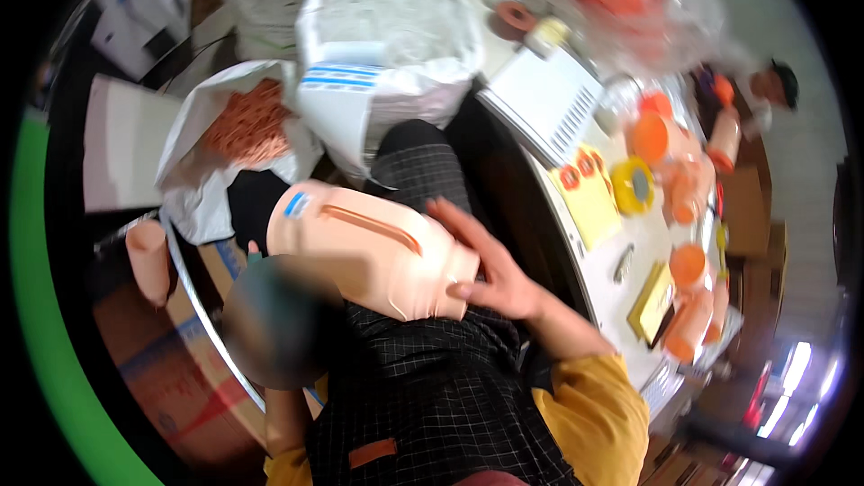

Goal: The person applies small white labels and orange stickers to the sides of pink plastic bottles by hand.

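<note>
A peach-coloured plastic jug point(355, 238) with a moulded handle and a small blue-and-white label lies on its side above my lap. My right hand point(495, 274) is closed around its narrower right end, thumb on the near side and fingers on the far side. A dark, blurred round shape point(283, 319) close to the camera covers most of my left hand, which is at the jug's left side. Only a fingertip point(254, 250) shows beside the jug, so its grip is hidden. A black patch point(255, 204) is next to the jug's left end.
A white sack point(171, 189) of reddish-brown scraps and a large white lined bag point(432, 90) stand ahead. On the right-hand table point(598, 283) are a notebook point(540, 99), yellow tape point(633, 185) and several orange containers point(688, 324). Cardboard boxes point(162, 351) and a peach cup-like piece point(148, 261) are at left.
</note>
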The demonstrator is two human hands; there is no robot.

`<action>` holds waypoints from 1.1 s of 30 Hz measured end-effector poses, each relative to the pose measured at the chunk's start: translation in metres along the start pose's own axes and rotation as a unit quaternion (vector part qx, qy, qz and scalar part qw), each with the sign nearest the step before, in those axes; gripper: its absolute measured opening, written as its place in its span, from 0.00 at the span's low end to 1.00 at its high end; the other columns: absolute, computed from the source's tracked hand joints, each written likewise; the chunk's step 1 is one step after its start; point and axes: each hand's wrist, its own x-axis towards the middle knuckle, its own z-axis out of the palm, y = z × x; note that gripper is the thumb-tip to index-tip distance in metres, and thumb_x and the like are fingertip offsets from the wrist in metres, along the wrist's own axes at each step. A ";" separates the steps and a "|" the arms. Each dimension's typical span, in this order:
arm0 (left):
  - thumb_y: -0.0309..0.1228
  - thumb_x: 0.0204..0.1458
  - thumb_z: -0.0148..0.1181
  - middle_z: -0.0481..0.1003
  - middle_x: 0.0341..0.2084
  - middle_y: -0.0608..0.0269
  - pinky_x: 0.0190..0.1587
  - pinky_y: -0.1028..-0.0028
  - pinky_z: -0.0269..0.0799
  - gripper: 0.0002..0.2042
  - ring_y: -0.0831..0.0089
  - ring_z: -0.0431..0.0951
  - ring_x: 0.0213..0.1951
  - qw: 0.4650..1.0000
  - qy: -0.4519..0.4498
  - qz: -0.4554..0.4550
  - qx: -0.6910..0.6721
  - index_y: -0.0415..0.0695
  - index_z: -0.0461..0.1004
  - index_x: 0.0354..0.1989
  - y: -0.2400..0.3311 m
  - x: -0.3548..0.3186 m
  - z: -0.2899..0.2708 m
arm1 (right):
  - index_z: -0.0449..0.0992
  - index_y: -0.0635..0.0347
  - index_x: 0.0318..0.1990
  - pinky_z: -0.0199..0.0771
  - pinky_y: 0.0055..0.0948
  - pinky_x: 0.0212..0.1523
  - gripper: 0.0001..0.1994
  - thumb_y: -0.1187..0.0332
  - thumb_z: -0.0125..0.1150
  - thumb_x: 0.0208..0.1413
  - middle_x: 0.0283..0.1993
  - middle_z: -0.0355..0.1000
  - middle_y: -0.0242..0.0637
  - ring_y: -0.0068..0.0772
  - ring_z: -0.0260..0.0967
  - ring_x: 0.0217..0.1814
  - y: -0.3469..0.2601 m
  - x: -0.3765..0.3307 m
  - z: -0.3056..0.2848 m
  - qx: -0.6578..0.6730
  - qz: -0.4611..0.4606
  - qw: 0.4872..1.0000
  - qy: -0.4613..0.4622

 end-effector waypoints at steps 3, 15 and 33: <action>0.40 0.63 0.66 0.77 0.45 0.56 0.49 0.59 0.71 0.23 0.62 0.75 0.44 0.943 -0.063 -0.144 -0.294 0.37 0.76 0.60 0.017 0.001 0.012 | 0.58 0.65 0.78 0.54 0.45 0.80 0.50 0.57 0.78 0.51 0.81 0.54 0.54 0.51 0.54 0.83 -0.045 0.021 -0.032 -0.130 -0.208 0.968 0.061; 0.43 0.73 0.47 0.56 0.76 0.51 0.69 0.30 0.57 0.25 0.47 0.57 0.75 0.982 -0.133 0.028 -0.129 0.58 0.60 0.76 0.115 0.020 0.055 | 0.81 0.54 0.59 0.78 0.44 0.60 0.22 0.56 0.69 0.60 0.57 0.79 0.39 0.47 0.76 0.61 0.043 0.109 0.030 -0.292 -0.171 0.916 0.215; 0.47 0.54 0.69 0.64 0.71 0.49 0.74 0.47 0.58 0.34 0.47 0.64 0.71 0.831 -0.312 0.442 0.127 0.42 0.69 0.66 0.212 0.169 0.175 | 0.77 0.53 0.63 0.81 0.41 0.55 0.21 0.77 0.61 0.62 0.55 0.81 0.47 0.49 0.81 0.54 0.077 -0.166 -0.214 -0.394 0.087 0.687 0.604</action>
